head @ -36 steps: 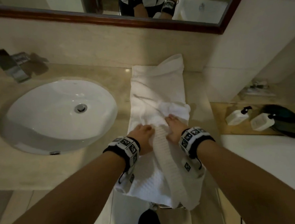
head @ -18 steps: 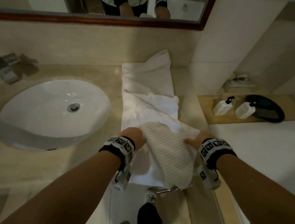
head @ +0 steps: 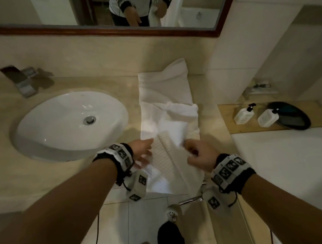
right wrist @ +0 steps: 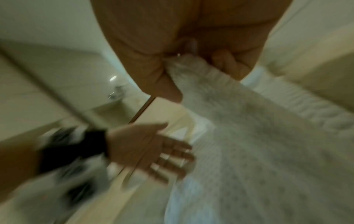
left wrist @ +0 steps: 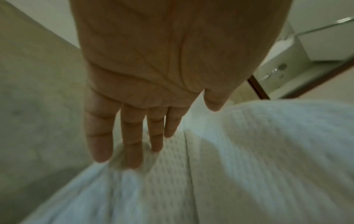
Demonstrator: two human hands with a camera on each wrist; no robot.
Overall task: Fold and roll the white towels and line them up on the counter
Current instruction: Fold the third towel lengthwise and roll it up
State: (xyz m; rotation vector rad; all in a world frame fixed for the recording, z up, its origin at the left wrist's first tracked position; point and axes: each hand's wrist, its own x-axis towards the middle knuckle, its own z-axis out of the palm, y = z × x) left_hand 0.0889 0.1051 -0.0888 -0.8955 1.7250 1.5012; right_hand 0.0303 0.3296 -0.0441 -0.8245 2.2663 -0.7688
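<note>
Head view, far left: I see the faucet (head: 23, 80) at the back of the beige counter (head: 3, 174), then the white oval sink (head: 69, 124) with its metal drain (head: 90, 119). Next to the right, the left hand (head: 142, 151) reaches in from the sink side; its fingers (left wrist: 132, 145) are straight and spread only slightly, hold nothing, and lie at the near left part of the white towel (head: 168, 125), fingertips apparently touching the waffle weave, though blur prevents me from confirming contact. The towel lies lengthwise on the counter just right of the sink, its far end bunched against the back wall, its near end hanging over the counter's front edge; a narrow fold runs along its middle. The right hand (head: 200, 155) is over the towel's near right part; in the right wrist view its fingers (right wrist: 229, 65) and thumb are curled and pinch a gathered bit of towel cloth. Further right, on a lower wooden ledge, two white pump bottles (head: 243, 114) stand beside a dark round dish (head: 292, 116). The mirror (head: 107, 9) above reflects both wristbanded arms.
</note>
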